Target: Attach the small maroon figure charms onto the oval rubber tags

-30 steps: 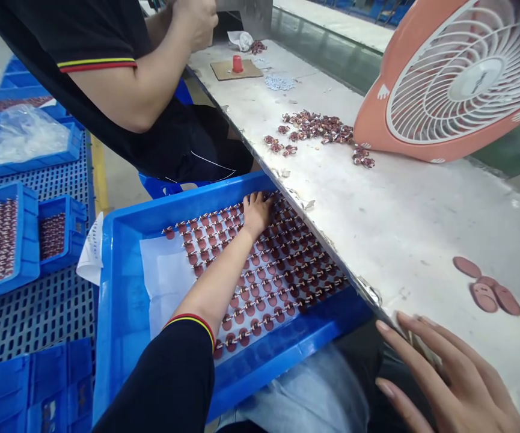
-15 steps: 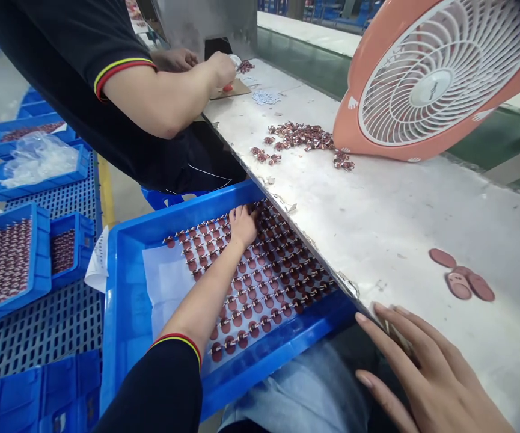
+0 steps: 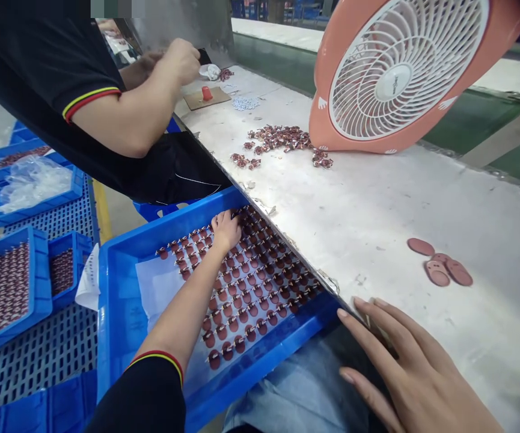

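Note:
A blue tray (image 3: 122, 313) rests on my lap, lined with white paper and filled with rows of small maroon parts (image 3: 260, 288). My left hand (image 3: 225, 230) reaches to the tray's far end, fingers curled down onto the parts there; whether it grips any I cannot tell. Spread flat, my right hand (image 3: 404, 367) lies on the near edge of the white worktable (image 3: 377, 198) and holds nothing. Three maroon oval pieces (image 3: 440, 267) lie on the table beyond my right hand.
A pink desk fan (image 3: 390, 72) stands on the table's far side, with a loose pile of maroon parts (image 3: 282, 139) beside it. A co-worker in black (image 3: 106, 114) sits to my left, hands near a red cap (image 3: 206, 93). More blue trays (image 3: 2, 288) sit at the left.
My left hand has curled tighter over the parts at the tray's far end. The view has shifted, so everything sits further left. The co-worker's hand moved down to the table and lifted again.

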Motion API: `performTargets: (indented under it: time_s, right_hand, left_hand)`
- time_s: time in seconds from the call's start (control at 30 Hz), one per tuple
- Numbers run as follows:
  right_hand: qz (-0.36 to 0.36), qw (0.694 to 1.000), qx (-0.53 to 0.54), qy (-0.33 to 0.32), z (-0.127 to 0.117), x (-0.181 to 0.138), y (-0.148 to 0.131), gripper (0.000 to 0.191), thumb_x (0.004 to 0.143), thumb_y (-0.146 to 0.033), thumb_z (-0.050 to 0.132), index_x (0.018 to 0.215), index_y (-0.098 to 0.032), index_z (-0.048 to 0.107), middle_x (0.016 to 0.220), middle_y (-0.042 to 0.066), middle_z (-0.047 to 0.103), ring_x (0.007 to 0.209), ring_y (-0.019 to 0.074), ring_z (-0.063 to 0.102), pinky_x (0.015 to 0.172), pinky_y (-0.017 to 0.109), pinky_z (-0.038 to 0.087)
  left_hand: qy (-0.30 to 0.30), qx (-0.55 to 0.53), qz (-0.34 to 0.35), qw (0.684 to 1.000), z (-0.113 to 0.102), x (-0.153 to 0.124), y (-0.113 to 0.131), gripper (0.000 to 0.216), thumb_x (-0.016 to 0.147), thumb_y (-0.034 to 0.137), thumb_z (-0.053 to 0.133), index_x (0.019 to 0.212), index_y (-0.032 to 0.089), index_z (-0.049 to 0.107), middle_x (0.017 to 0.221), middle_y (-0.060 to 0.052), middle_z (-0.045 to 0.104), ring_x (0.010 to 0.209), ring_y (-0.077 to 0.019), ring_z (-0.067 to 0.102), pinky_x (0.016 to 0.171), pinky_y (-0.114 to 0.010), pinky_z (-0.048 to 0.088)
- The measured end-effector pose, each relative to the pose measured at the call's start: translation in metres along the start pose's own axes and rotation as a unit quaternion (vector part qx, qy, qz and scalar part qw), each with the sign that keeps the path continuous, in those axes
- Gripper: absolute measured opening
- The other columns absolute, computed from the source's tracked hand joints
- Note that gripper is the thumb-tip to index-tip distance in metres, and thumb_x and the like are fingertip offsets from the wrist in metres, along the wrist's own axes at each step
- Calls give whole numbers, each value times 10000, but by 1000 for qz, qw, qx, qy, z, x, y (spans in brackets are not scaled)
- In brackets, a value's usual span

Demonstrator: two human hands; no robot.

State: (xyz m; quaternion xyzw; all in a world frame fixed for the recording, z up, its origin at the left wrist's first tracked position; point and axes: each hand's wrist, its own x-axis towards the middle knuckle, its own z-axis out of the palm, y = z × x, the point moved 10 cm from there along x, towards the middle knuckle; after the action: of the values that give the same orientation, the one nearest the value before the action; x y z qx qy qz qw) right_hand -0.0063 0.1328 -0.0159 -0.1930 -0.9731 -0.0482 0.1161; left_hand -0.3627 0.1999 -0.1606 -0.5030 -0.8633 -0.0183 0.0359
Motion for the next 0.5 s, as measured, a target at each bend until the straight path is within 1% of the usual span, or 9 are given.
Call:
performTargets:
  time_s: [0.27, 0.5]
  right_hand:
    - [2, 1000, -1, 10, -4, 4, 0, 509, 1026, -482, 352, 1409, -170, 474, 1413, 103, 497, 1249, 312, 482, 1014, 442, 369]
    - [4, 1000, -1, 3, -1, 1, 1, 532, 1023, -482, 363, 1448, -168, 424, 1441, 101, 472, 1276, 319, 459, 1057, 449, 320]
  left_hand:
    - [-65, -13, 43, 997, -4, 20, -23, 347, 903, 333, 591, 1224, 203, 582, 1342, -108, 551, 1158, -285, 557, 950, -529, 474]
    - [-99, -16, 58, 993, -5, 28, -34, 347, 908, 336, 581, 1233, 214, 577, 1345, -107, 548, 1148, -279, 561, 949, -522, 475]
